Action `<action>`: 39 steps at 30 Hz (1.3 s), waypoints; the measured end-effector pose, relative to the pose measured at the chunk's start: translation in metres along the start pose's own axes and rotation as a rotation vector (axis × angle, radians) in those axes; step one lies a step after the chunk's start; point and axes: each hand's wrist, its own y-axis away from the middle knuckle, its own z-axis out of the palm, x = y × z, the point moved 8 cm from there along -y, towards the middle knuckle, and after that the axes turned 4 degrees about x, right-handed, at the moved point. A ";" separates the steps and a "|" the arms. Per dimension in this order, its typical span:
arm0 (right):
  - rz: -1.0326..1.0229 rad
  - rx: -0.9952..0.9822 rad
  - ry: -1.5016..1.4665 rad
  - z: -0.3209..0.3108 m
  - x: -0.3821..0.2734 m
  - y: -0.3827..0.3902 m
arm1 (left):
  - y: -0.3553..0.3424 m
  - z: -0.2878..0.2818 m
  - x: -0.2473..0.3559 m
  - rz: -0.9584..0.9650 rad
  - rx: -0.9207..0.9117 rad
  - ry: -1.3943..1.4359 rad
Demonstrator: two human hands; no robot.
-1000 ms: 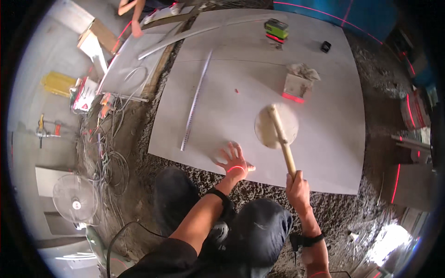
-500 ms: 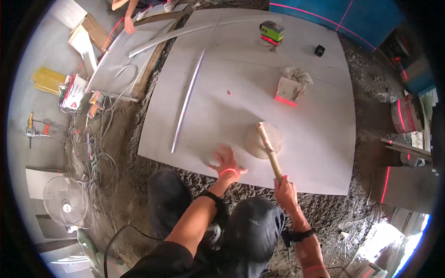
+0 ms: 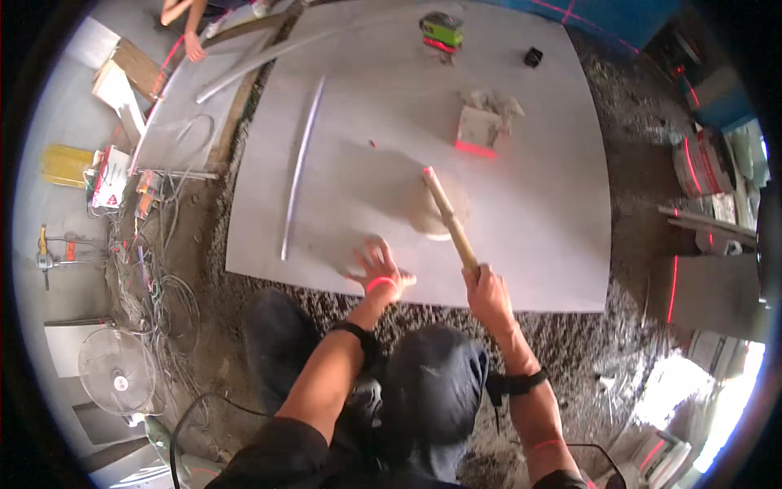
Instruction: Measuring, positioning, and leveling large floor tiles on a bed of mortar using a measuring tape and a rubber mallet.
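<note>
My right hand (image 3: 490,300) is wrapped round the wooden handle of a mallet (image 3: 453,228). Its wide, round, pale head (image 3: 423,213) is over the large pale slab (image 3: 529,253), slightly blurred; whether it touches the surface I cannot tell. Fingers spread, my left hand (image 3: 381,270) lies at the slab's near edge, left of the mallet. A long thin straightedge (image 3: 303,163) rests on the slab farther left. Beyond the mallet sits a small box (image 3: 479,130) with a crumpled pale wad behind it.
A green-and-black laser level (image 3: 442,31) and a small black object (image 3: 533,57) sit on the slab's far part. Rough mortar (image 3: 635,163) surrounds the slab. Tangled cables (image 3: 163,285) and a fan (image 3: 118,371) are at left, a bucket (image 3: 702,165) at right. Another person's hand (image 3: 194,46) shows far left.
The view has shifted, so the slab and its things appear higher and farther left. My right hand still grips the mallet; my left hand stays spread on the slab.
</note>
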 end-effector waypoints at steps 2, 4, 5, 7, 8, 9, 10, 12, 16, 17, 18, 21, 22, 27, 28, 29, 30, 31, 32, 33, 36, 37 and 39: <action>-0.002 0.021 0.000 -0.017 -0.004 0.016 | 0.002 -0.006 0.001 0.018 0.049 -0.001; 0.065 -0.004 -0.081 -0.026 0.005 0.049 | 0.002 -0.010 0.004 0.019 0.067 0.000; 0.057 -0.001 -0.094 -0.024 0.014 0.065 | 0.003 -0.011 0.006 0.044 0.059 0.009; 0.123 -0.039 -0.008 0.009 0.050 0.064 | -0.004 -0.005 0.007 0.043 0.063 0.020; 0.189 -0.074 0.082 0.019 0.059 0.066 | -0.002 -0.008 0.007 0.046 0.069 0.035; 0.076 -0.015 0.195 0.018 0.053 0.067 | 0.005 -0.008 0.009 0.032 0.050 0.043; 0.185 -0.107 0.149 0.023 0.045 0.059 | -0.004 -0.017 0.001 -0.002 0.085 0.034; 0.132 -0.081 0.153 0.016 0.044 0.058 | 0.005 -0.010 0.004 0.046 0.042 0.072; 0.118 -0.021 0.169 0.013 0.060 0.058 | 0.006 -0.004 0.001 0.132 0.080 0.143; 0.083 -0.021 0.158 0.012 0.051 0.050 | 0.001 0.003 -0.030 0.136 0.193 0.187; 0.064 -0.045 0.151 0.013 0.049 0.047 | 0.005 0.007 -0.056 0.144 0.290 0.232; 0.040 -0.073 0.110 0.009 0.033 0.044 | 0.006 0.008 -0.121 -0.029 0.197 0.143; 0.013 -0.081 0.043 0.012 0.009 0.037 | -0.002 0.004 -0.156 -0.058 0.178 0.106; -0.315 -0.051 0.045 -0.001 -0.096 0.018 | 0.001 -0.018 -0.169 -0.213 0.185 -0.008; -0.326 -0.070 0.046 0.009 -0.101 0.015 | 0.003 -0.016 -0.167 -0.222 0.145 -0.026; -0.314 -0.113 0.136 0.025 -0.101 0.011 | 0.003 -0.014 -0.170 -0.233 0.181 0.024; -0.302 -0.153 0.227 0.044 -0.098 0.006 | 0.004 -0.013 -0.172 -0.250 0.174 0.032; -0.111 -0.334 0.285 0.078 -0.065 -0.002 | 0.004 -0.017 -0.164 -0.232 0.210 0.040; -0.121 -0.343 0.285 0.084 -0.064 -0.005 | 0.004 -0.026 -0.165 -0.224 0.255 0.039; -0.171 -0.351 0.317 0.089 -0.064 -0.004 | 0.016 -0.032 -0.160 -0.123 0.308 0.079; -0.192 -0.414 0.208 0.075 -0.120 -0.025 | 0.018 -0.030 -0.175 -0.229 0.299 0.056; -0.254 -0.379 0.193 0.070 -0.134 -0.028 | 0.017 -0.028 -0.181 -0.281 0.257 0.018; -0.307 -0.355 0.205 0.066 -0.133 -0.023 | 0.015 -0.032 -0.170 -0.270 0.252 0.046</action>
